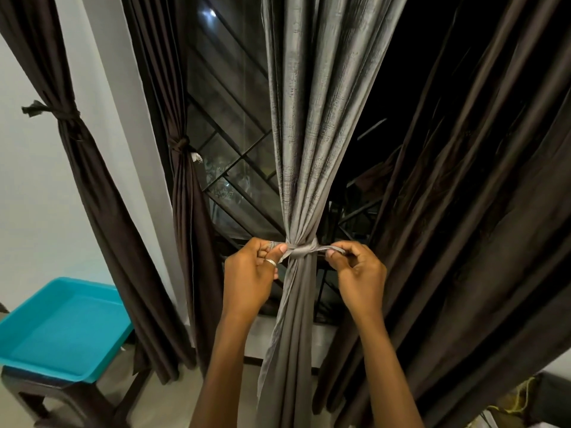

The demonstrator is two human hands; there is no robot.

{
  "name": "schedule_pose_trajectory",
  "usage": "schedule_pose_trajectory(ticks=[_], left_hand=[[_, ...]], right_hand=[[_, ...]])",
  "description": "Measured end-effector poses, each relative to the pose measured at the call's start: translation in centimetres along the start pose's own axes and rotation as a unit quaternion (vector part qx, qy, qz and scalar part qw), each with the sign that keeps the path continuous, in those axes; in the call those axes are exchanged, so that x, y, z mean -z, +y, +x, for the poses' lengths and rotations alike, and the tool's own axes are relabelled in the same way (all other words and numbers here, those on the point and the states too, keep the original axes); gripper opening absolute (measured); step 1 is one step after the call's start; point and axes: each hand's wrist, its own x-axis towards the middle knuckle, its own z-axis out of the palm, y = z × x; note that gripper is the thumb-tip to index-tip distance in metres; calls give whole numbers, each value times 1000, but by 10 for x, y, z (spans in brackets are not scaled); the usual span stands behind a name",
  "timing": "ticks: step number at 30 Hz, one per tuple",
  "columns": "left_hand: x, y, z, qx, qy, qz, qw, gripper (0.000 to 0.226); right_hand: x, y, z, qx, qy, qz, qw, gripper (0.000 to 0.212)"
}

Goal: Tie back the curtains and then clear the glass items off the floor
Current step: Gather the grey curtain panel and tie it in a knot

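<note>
A grey curtain hangs in the middle of the window, gathered at waist height by a grey tie strip wrapped around it. My left hand pinches the strip's left end and my right hand grips its right end, both pulled sideways from the knot. Two dark brown curtains at the left, one by the wall and one at the window edge, are each bound by a knot. A wide brown curtain at the right hangs loose. No glass items are in sight.
A turquoise tray lies on a dark stool at the lower left. Behind the curtains is a dark window with a diagonal metal grille. A white wall stands at the left. Light floor shows below.
</note>
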Motion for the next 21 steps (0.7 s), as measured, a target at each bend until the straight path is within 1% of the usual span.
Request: schedule_pose_trajectory(ticks=[3, 8, 14, 18, 21], left_hand=[[0, -2, 1, 1, 2, -1, 1000, 15], [-3, -8, 5, 6, 6, -6, 1000, 19], [-13, -10, 8, 23, -9, -43, 999, 23], [-16, -14, 11, 37, -14, -47, 998, 19], [-17, -21, 12, 48, -37, -36, 998, 20]], right_hand=[[-4, 2, 1, -13, 0, 7, 1000, 24], [-8, 9, -1, -58, -37, 34, 997, 18], [-13, 10, -8, -112, -34, 75, 990, 8], [-15, 7, -9, -122, -32, 90, 988, 15], [-13, 11, -12, -148, -17, 95, 984, 20]])
